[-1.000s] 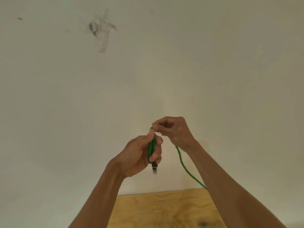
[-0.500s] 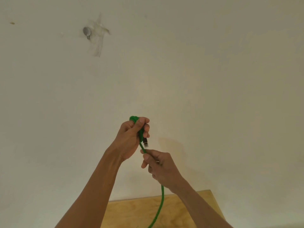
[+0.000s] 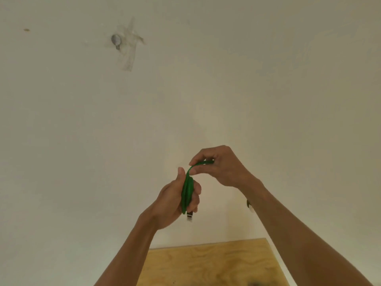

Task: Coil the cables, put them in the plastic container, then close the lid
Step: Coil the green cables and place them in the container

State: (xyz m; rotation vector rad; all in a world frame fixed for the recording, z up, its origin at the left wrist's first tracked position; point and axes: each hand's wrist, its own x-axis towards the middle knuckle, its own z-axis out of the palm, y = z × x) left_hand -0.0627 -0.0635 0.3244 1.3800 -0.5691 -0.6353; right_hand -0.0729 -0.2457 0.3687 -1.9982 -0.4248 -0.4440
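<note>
Item: green cable [image 3: 187, 194], part-coiled, held up in the air in front of a pale wall [image 3: 268, 79], above the far end of a wooden tabletop [image 3: 206, 263].

Left hand [image 3: 175, 200]: fingers curled round the gathered loops, thumb up along the bundle's near side. It holds the finished turns flat so they do not spring apart. A dark plug with a metal tip [image 3: 189, 215] hangs just below this fist, most likely the cable's starting end, left free.

Right hand [image 3: 223, 167]: thumb and fingers pinch the strand where it leaves the top of the bundle and arches over to the right. Judged purpose: to lay the next turn over the loops while the left hand serves as the form.

Loose end: a small green-and-white piece [image 3: 249, 206] shows beside the right wrist, probably the cable's other plug, so little length seems left to wind. The run between the pinch and that piece is hidden behind the right hand and wrist.

Stage: coiling of this cable is near its end, by estimate; storing and lid closing not yet done.

Not seen: plastic container, lid and any other cables. Only a corner of the tabletop shows, cut off by the lower edge. The number of loops cannot be counted. Both plugs are blurred, type unclear.

Also present: a small metal fitting under clear tape [image 3: 123, 45], upper left.
</note>
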